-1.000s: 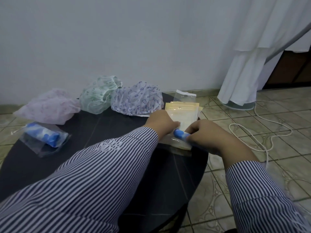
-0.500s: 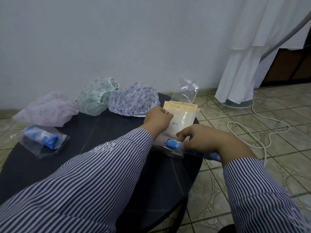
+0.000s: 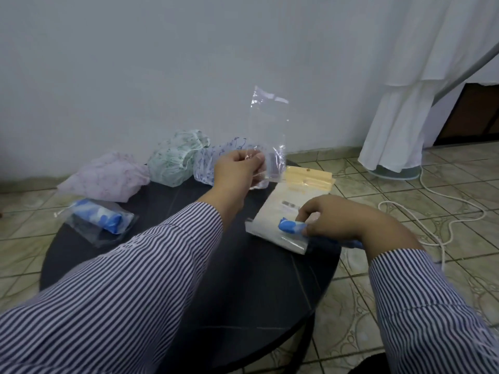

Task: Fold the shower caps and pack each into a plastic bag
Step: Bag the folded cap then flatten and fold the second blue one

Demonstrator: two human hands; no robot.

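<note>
On the round dark table (image 3: 189,279), at its far left edge, you have a pink shower cap (image 3: 105,176) lying loose, and just in front of it a packed plastic bag (image 3: 101,221) with a folded blue cap inside. Further along the table's back edge sit a green shower cap (image 3: 175,160) and, touching it, a purple-patterned shower cap (image 3: 205,166), partly hidden behind your left hand (image 3: 237,171). That hand is raised above the table, its grip pinched on the lower end of an empty clear plastic bag (image 3: 268,136), which stands upright in the air. Toward the table's right side lies a stack of flat bags (image 3: 291,203) with a yellow header. Your right hand (image 3: 337,220) rests over the stack's near end, its grip curled round a folded blue shower cap (image 3: 290,226). Off the table to the right, a white cord (image 3: 432,220) trails over the tiled floor (image 3: 405,184).
</note>
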